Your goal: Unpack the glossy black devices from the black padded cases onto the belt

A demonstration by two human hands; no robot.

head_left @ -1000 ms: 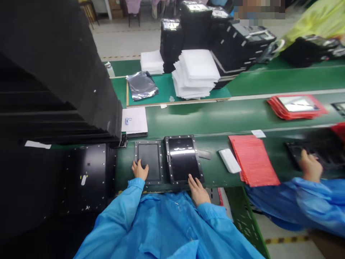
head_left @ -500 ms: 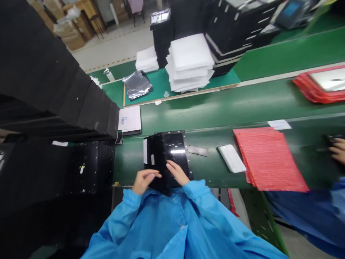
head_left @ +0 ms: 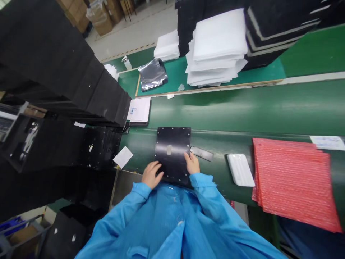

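A black panel [head_left: 174, 160] lies at the near edge of the table [head_left: 223, 142], a pale patch near its middle and studs or holes along its sides. The left hand [head_left: 152, 175] rests on its near left corner, thumb and fingers loosely parted, gripping nothing. The right hand [head_left: 192, 163] has its fingers bent over the right side; whether it grips there I cannot tell. Just right of the panel, a metal strip [head_left: 204, 154] lies aslant, its left end close to the right hand. Farther along toward the table's right end come a white pack [head_left: 240, 170] and, just beside it, red bags [head_left: 293, 176] stacked by the near edge. To the left, a paper slip [head_left: 123, 157] lies near that same edge.
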